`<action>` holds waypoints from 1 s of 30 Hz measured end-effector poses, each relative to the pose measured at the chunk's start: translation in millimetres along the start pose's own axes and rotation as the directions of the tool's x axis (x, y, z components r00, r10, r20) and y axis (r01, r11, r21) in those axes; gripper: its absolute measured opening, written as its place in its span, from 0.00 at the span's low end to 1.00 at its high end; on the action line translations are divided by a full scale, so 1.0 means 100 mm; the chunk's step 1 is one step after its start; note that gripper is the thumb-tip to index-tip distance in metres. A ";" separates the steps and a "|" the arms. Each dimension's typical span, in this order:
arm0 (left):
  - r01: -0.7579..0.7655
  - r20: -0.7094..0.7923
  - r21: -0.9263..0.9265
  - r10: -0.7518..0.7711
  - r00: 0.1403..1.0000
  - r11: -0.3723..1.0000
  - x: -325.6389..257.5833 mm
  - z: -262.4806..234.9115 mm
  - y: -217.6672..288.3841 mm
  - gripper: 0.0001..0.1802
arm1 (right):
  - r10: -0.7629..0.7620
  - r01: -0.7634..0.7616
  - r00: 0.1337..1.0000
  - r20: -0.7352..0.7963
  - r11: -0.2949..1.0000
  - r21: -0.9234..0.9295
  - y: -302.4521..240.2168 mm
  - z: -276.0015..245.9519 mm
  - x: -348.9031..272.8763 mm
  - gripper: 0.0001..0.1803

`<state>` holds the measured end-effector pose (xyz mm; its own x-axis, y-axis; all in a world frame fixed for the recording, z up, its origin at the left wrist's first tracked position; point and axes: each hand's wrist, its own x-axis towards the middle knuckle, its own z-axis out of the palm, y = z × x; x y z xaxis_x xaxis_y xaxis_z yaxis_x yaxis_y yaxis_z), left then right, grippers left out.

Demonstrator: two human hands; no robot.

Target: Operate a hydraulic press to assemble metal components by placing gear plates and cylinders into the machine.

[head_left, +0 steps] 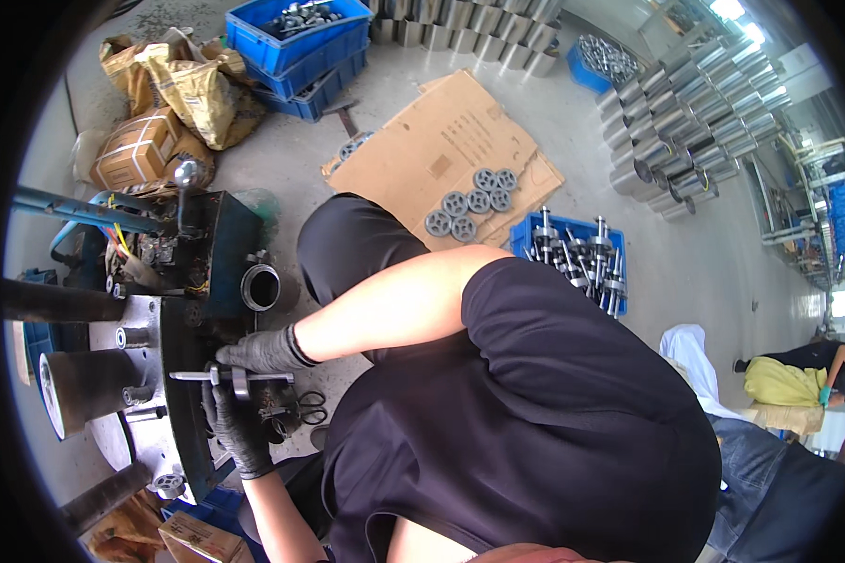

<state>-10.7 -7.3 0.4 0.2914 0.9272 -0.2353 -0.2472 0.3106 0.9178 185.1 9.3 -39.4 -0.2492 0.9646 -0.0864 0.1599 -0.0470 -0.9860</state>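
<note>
A metal shaft (270,377) with a collar and a thicker disc on it lies level in front of the black machine (174,413). My left hand (239,433), in a dark glove, comes up from below with its fingers closed around the shaft near the collar. Just above the shaft is my right hand (265,352), also gloved, its fingers pressed together and pointing toward the machine. What those fingers hold, if anything, is hidden. A pair of scissors (312,406) shows its handle loops beside the shaft's right end.
Flat cardboard (422,141) on the floor carries several grey wheels (479,200). A blue crate of shafts (582,258) stands right of it; stacked blue crates (296,56) are at the back. Thick dark columns (94,387) jut from the machine. Metal cylinders (695,117) are piled at far right.
</note>
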 end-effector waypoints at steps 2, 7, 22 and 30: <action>-0.312 0.072 0.541 0.327 0.942 0.781 0.07 0.02 -0.05 0.23 | 0.119 -0.127 0.991 0.058 0.979 0.157 -0.01 -0.10 -0.04 0.24; -0.312 -0.044 0.412 0.360 0.932 0.856 0.39 -0.10 -0.02 0.21 | -0.265 0.259 0.964 0.017 0.925 -0.278 -0.19 -0.47 -0.16 0.15; -0.240 0.329 0.867 -0.141 0.934 0.437 0.65 -0.12 -0.46 0.15 | 0.092 0.272 0.777 -0.622 0.843 0.464 -0.30 -3.05 -3.18 0.20; -0.246 0.345 0.905 -0.259 0.902 0.348 0.68 -0.16 -0.58 0.18 | 0.589 -0.150 0.019 -0.808 0.801 0.580 1.21 -3.71 -5.86 0.14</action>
<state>8.3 41.2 -74.1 0.6455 0.6841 -0.3397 0.6784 -0.3092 0.6664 704.3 -465.4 -54.9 0.8611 0.2003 -0.4673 -0.3888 -0.3328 -0.8591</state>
